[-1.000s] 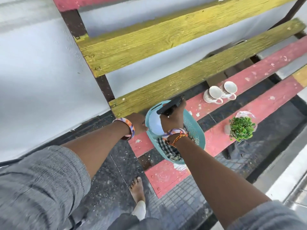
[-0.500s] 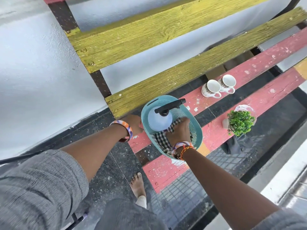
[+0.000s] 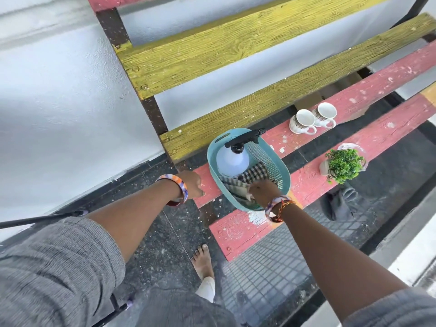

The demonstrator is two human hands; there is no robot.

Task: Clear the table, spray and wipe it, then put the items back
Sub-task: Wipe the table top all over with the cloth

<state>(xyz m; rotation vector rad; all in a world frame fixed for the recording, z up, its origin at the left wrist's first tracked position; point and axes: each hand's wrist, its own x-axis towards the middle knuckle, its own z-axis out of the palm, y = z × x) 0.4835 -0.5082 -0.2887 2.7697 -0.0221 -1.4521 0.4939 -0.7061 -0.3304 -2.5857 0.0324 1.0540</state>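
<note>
A teal plastic basket [image 3: 276,161] stands on the red slats of the slatted table [image 3: 377,90]. Inside it a pale blue spray bottle [image 3: 232,161] with a black trigger head stands upright, beside a checked cloth [image 3: 253,174]. My right hand [image 3: 264,192] reaches into the near end of the basket and grips the cloth. My left hand [image 3: 192,184] rests on the end of a red slat, left of the basket, fingers curled on the edge. Two white patterned cups [image 3: 312,119] sit further along the slat. A small green potted plant [image 3: 343,164] lies on the nearer red slat.
Yellow slats [image 3: 236,48] run behind the red ones, with wide gaps between the boards. A white wall [image 3: 59,90] is on the left. My bare foot [image 3: 204,260] stands on dark tiled floor. A dark rag [image 3: 339,204] lies on the floor under the plant.
My right hand let go of the spray bottle's trigger head and moved down to the near end of the basket, onto the checked cloth. The left hand stayed at the slat end.
</note>
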